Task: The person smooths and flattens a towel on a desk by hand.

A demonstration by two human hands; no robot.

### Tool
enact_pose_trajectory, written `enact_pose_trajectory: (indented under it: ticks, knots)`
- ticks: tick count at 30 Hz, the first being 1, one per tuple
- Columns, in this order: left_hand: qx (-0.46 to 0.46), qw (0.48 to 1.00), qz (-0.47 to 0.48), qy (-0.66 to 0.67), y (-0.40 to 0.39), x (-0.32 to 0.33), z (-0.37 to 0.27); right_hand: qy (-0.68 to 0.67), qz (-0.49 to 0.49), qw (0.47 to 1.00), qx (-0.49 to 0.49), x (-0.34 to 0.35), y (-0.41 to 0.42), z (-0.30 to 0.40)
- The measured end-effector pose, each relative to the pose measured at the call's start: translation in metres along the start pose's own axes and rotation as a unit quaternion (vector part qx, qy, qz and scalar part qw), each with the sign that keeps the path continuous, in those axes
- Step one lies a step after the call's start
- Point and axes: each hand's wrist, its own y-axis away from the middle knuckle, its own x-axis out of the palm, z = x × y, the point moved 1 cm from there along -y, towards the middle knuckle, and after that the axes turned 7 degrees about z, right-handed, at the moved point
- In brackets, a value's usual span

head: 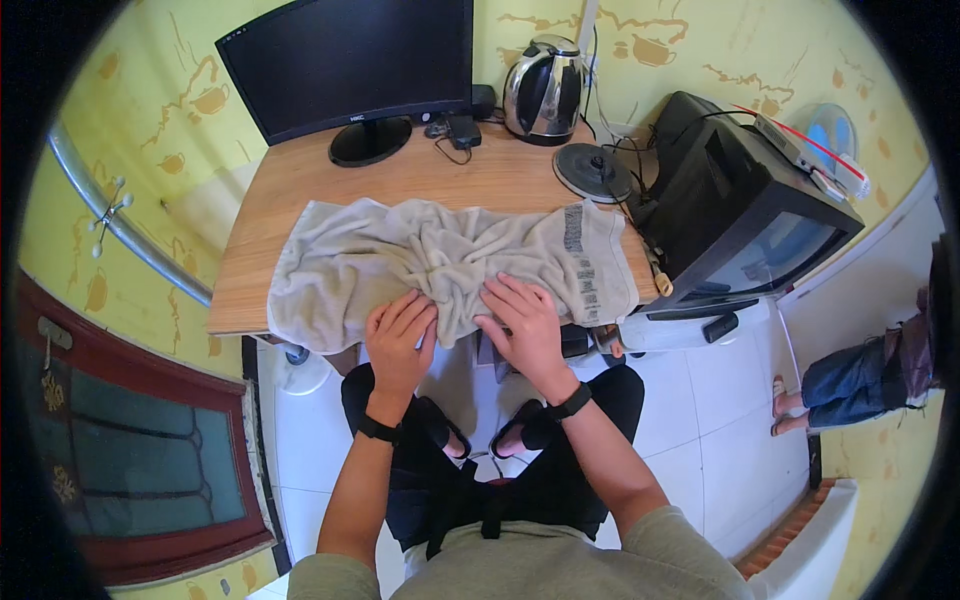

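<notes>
A pale grey-beige towel (352, 262) lies rumpled across the front of a wooden desk (300, 172). Its creases gather toward the middle, and a patterned dark band crosses its right end. Part of its lower edge hangs over the desk's front. My left hand (401, 330) rests on the front of the towel, left of the middle, with fingers extended and thumb apart. To its right, my right hand (525, 322) lies palm down on the cloth with spread fingers. Neither hand visibly grips the fabric.
Behind the towel stand a black monitor (360, 67), a power adapter (463, 131), a steel electric kettle (544, 90) and its round base (592, 171). A boxy black CRT television (739, 195) is at right, with cables beside it. Another person's legs (847, 382) show at far right.
</notes>
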Motion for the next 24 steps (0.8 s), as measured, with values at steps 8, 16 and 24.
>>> enact_pose_trajectory:
  ticks: [8, 16, 24]
  knots:
    - [-0.023, 1.0, 0.011, -0.011, 0.005, -0.02, 0.031, 0.018, -0.029, 0.999, 0.036, -0.021, 0.009, -0.028]
    - [-0.032, 0.999, 0.028, 0.005, 0.008, -0.024, 0.031, -0.01, -0.015, 0.999, 0.036, -0.029, 0.012, -0.029]
    - [-0.006, 0.999, 0.047, 0.023, -0.001, -0.028, 0.021, -0.052, -0.013, 0.998, 0.012, -0.027, 0.007, -0.015]
